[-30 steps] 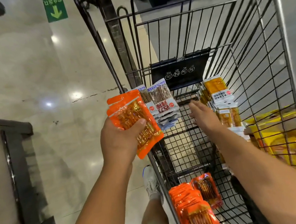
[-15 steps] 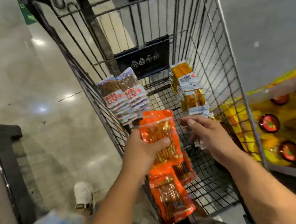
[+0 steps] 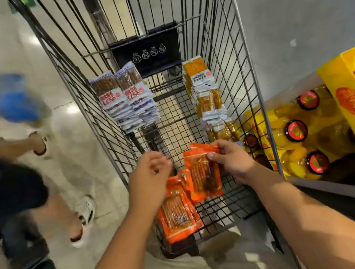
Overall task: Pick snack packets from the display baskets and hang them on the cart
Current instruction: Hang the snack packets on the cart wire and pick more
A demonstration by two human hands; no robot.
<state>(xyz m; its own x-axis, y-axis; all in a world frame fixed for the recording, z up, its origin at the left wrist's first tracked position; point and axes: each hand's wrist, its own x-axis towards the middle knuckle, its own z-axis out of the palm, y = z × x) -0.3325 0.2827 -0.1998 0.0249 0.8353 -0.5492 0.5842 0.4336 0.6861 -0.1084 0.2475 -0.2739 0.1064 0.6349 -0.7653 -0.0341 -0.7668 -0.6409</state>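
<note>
Orange packets (image 3: 203,174) have been passed from left hand (image 3: 148,180) to right hand (image 3: 233,160); pinched at the top edge, over the cart (image 3: 221,35); left hand loosely curled, nothing held; hanging still to be done. Hung orange stack (image 3: 177,215) at 7 o'clock; white stacks (image 3: 125,100) at 11; yellow stacks (image 3: 204,89) at 1; passer-by (image 3: 7,189) at 9, outside cart.
</note>
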